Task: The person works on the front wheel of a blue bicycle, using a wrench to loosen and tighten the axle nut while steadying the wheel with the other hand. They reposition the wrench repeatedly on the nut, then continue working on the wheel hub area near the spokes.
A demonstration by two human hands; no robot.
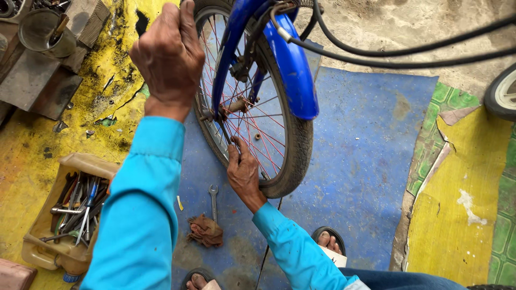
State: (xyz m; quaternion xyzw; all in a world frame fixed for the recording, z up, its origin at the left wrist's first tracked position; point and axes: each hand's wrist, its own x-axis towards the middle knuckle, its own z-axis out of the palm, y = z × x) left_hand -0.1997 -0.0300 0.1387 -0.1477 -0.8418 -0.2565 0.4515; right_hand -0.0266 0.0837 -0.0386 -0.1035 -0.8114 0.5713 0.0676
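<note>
**Bicycle wheel held steady while the spokes are worked on**

Bicycle wheel (279, 161) with red spokes and a black tyre stands upright on a blue floor mat (365, 161), under a blue mudguard (293, 70). Seen from above, a person in bright blue sleeves crouches over it. The left hand (169, 53) is closed in a fist over the top of the tyre, holding the wheel in place. The right hand (243, 171) reaches in low, fingers curled among the spokes near the rim; whether it pinches a spoke or a small tool cannot be told. This looks like a spoke or hub adjustment in progress, and the next move would call for keeping the wheel braced while the lower hand works. A small spanner (213, 200) and a crumpled brown rag (205, 231) lie on the mat just beside the right wrist. A tan tray of tools (67, 209) sits to the left.
</note>
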